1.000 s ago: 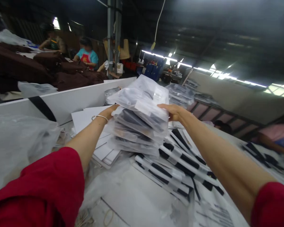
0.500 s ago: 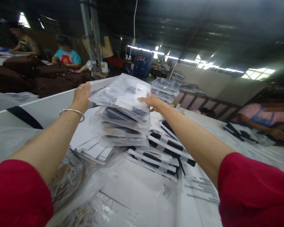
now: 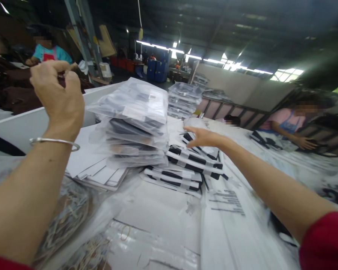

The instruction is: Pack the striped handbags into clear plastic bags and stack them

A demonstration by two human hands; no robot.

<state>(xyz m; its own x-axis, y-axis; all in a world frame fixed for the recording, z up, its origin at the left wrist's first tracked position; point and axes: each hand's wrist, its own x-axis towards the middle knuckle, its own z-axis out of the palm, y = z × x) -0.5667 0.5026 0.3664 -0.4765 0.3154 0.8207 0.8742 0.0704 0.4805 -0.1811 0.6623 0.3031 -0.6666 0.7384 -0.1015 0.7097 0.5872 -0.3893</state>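
A tall stack of clear plastic bags with dark folded garments [image 3: 135, 123] stands on the table. My left hand [image 3: 58, 93] is raised to its left, off the stack, fingers curled in a loose fist with nothing visible in them; a silver bangle rings the wrist. My right hand [image 3: 201, 137] reaches out with fingers spread, just above a pile of black-and-white striped folded pieces [image 3: 186, 165] lying to the right of the stack.
White cards [image 3: 92, 168] lie fanned under the stack's left side. A second stack of bagged garments [image 3: 184, 99] stands behind. Loose plastic [image 3: 73, 221] and a printed bag [image 3: 228, 202] cover the near table. Other people work at the far left and right.
Both hands have let go of the bagged stack. My left hand rose and drew back toward me; my right hand dropped to the right over the striped pile.
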